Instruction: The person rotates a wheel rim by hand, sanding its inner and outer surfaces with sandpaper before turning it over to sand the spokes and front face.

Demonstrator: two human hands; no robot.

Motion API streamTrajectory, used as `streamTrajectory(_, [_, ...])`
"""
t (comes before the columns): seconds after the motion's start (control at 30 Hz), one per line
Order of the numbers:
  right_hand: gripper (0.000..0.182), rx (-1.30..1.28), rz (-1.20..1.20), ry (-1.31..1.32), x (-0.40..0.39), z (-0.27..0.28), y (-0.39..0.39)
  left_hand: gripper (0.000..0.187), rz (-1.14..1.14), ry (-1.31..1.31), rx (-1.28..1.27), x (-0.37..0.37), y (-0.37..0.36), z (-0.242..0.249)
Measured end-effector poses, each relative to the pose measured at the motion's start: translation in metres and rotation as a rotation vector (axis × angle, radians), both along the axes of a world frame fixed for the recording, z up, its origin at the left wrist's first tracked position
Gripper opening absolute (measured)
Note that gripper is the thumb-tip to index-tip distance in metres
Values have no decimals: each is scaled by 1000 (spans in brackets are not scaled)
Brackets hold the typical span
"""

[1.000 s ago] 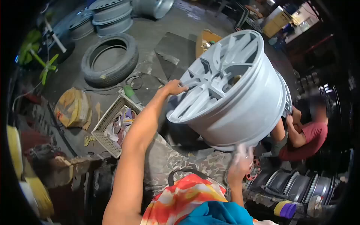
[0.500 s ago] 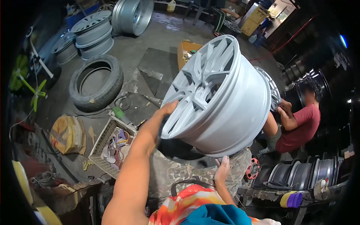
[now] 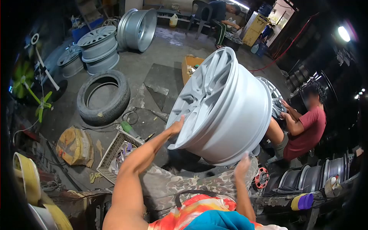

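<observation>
A large silver-grey alloy wheel rim (image 3: 237,111) stands tilted in front of me, its spoked face turned up and to the left. My left hand (image 3: 177,125) is closed round the near left edge of that face, thumb on the spokes and the other fingers mostly hidden. Close to the rim's lower back edge is my right hand (image 3: 242,167), raised and smeared by motion. Whether it touches the rim, or holds anything, I cannot make out. Camouflage cloth (image 3: 199,178) covers my lap below the rim.
To the left lie a tyre (image 3: 103,97), a taped bundle (image 3: 75,147) and a plastic crate (image 3: 115,151) of scraps. More rims (image 3: 100,48) stand behind. A co-worker in a red shirt (image 3: 306,132) sits close on the right, holding another rim (image 3: 276,100). Racked rims (image 3: 306,178) stand at lower right.
My right hand has moved right and up along the rim's lower edge. The rim has tilted slightly while my left hand keeps its hold. The camera view has lifted a little.
</observation>
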State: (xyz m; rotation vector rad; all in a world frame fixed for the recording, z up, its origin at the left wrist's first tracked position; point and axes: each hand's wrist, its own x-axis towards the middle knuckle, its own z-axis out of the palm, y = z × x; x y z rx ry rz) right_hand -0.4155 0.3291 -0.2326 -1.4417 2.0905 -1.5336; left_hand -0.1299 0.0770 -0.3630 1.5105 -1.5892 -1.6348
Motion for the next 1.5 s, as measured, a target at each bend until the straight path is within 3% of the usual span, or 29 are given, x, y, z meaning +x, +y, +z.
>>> streamTrajectory(0.07, [57,-115,24,-25,-21,44,-36,97,-26,43,69,-3,18,26])
streamTrajectory(0.13, [59,-63,64,-326,-52,73,-73,96,22,87,7,-17,29,37])
streamTrajectory(0.2, [59,-127,111,-679,-40,111,-100,96,42,102,-8,-21,43,80])
streamTrajectory(0.27, [60,-198,173,-778,-50,109,-114,95,57,170,92,-24,55,129])
streamTrajectory(0.3, [60,-265,244,-887,-56,105,-121,95,48,163,119,-26,38,108])
streamTrajectory(0.37, [55,-289,193,-848,-61,89,-119,94,32,202,129,-24,31,94])
streamTrajectory(0.43, [54,-510,-137,-415,-52,68,-110,92,30,196,77,-17,25,65])
streamTrajectory(0.47, [41,-490,-283,-130,-39,77,-91,90,21,197,37,-15,30,63])
streamTrajectory(0.5, [41,-484,-302,-137,-31,80,-80,90,6,184,44,-13,35,61])
streamTrajectory(0.57, [29,-521,-20,755,-10,86,-67,87,-97,144,-8,-3,53,93])
streamTrajectory(0.6, [23,-406,83,915,11,103,-65,86,-50,25,-46,-4,45,71])
streamTrajectory(0.63, [24,-427,115,895,6,109,-76,86,-61,19,-52,0,42,79])
streamTrajectory(0.7, [26,-388,176,790,-14,135,-122,73,-168,-491,-307,12,42,109])
streamTrajectory(0.77, [36,-191,168,780,-56,157,-207,56,169,-246,-680,18,49,132])
streamTrajectory(0.8, [43,-247,254,668,-59,182,-247,41,262,-133,-784,16,47,152])
streamTrajectory(0.83, [48,-16,196,683,-79,184,-298,39,311,-20,-839,12,49,179])
streamTrajectory(0.9, [40,141,151,498,-81,179,-357,37,347,82,-916,-3,35,209])
streamTrajectory(0.97, [38,102,252,443,-37,188,-326,38,322,304,-995,-25,29,243])
streamTrajectory(1.0, [45,-109,350,445,-10,181,-285,40,302,402,-1041,-39,17,250])
streamTrajectory(1.03, [38,-200,332,568,22,178,-228,42,279,499,-1085,-52,5,255])
streamTrajectory(1.07, [34,-410,266,881,40,146,-178,44,225,482,-992,-60,2,264])
streamTrajectory(1.1, [34,-373,301,974,59,119,-122,53,61,371,-785,-62,-9,267])
streamTrajectory(1.13, [39,-381,441,946,60,76,-80,57,35,416,-705,-69,-15,268])
streamTrajectory(1.17, [42,-337,554,1096,61,42,-42,62,14,458,-622,-74,-18,267])
streamTrajectory(1.27, [44,-225,741,1157,6,26,-22,69,33,612,-479,-77,31,297])
streamTrajectory(1.33, [43,-227,537,1182,-20,78,-53,69,-24,729,-392,-83,9,274])
streamTrajectory(1.43, [39,-258,236,942,-65,142,-165,71,-82,884,-328,-92,-4,249])
streamTrajectory(1.47, [43,145,167,902,-70,175,-195,70,-67,904,-347,-90,-1,249])
streamTrajectory(1.5, [46,185,133,816,-86,183,-239,69,-50,922,-373,-87,0,252])
